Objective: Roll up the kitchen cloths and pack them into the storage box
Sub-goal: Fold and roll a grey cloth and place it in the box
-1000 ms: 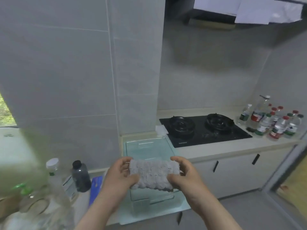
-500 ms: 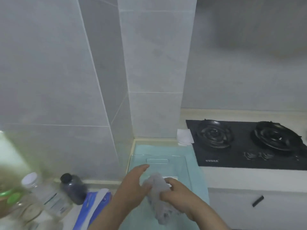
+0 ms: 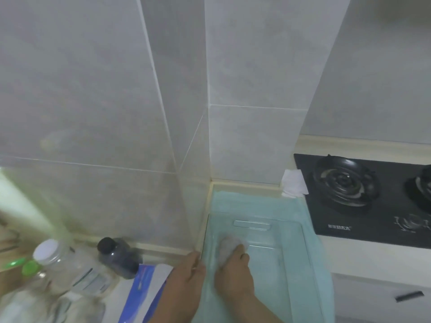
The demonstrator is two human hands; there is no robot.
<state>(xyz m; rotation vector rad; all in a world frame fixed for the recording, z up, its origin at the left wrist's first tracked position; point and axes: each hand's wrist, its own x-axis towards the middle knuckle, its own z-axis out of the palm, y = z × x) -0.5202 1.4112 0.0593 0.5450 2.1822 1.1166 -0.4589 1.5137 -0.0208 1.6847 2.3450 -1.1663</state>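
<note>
A clear plastic storage box (image 3: 303,250) stands on a teal cloth (image 3: 256,201) spread over the counter, close to the tiled wall corner. Inside the box, near its far left corner, lies a rolled grey kitchen cloth (image 3: 227,247). My right hand (image 3: 233,273) reaches into the box and grips the near end of that roll, holding it against the box floor. My left hand (image 3: 186,276) is outside the box, its fingers lying straight against the left wall near the rim, holding nothing.
A black gas hob (image 3: 349,194) fills the counter to the right, with a white paper (image 3: 293,184) at its corner. Left of the box are a blue-and-white packet (image 3: 144,283), a dark bottle (image 3: 119,259) and a clear white-capped bottle (image 3: 58,264).
The rolled cloth went from both hands in mid-air down into the box. My left hand let go and moved to the box's left side. The view has come closer and lower.
</note>
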